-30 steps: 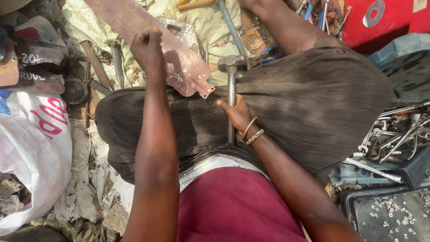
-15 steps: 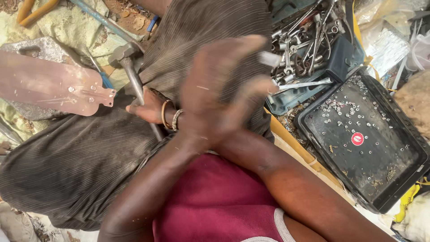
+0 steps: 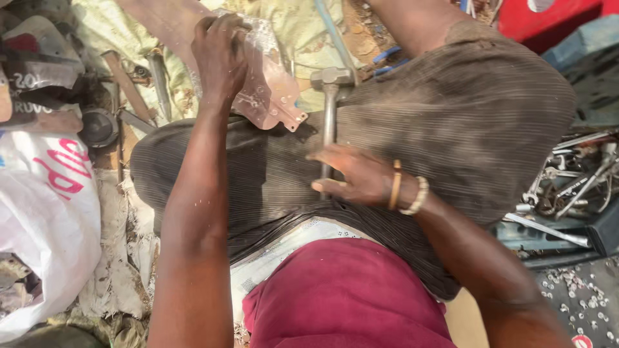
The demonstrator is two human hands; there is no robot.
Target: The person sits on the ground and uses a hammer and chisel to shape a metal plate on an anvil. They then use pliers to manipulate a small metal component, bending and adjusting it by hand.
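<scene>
Head view, looking straight down onto the person's lap, which is covered by dark striped trousers [image 3: 477, 116].

Landmark for all positions: the hammer [image 3: 329, 109]. It lies on the trousers between the thighs, metal head away from the body, handle running back toward the waist.

Right hand [image 3: 351, 177]: fingers curled loosely around the lower end of the hammer handle, closed on it. Two bracelets [image 3: 407, 190] sit on the wrist just behind the hand.

Left hand [image 3: 219, 58]: to the left of the hammer head and slightly farther from the body, closed in a grip on the upper part of a flat pinkish metal plate [image 3: 271, 90]. The plate's lower edge, with small holes and a notched corner, comes close to the hammer shaft; contact cannot be told.

Surroundings: a chisel-like rod [image 3: 158, 80] and other rusty scrap lie well left of the hammer, beyond the left forearm. A white plastic bag [image 3: 45, 219] sits farther left still. Well right of the hammer, past the right thigh, is a pile of loose metal tools [image 3: 574, 180].
</scene>
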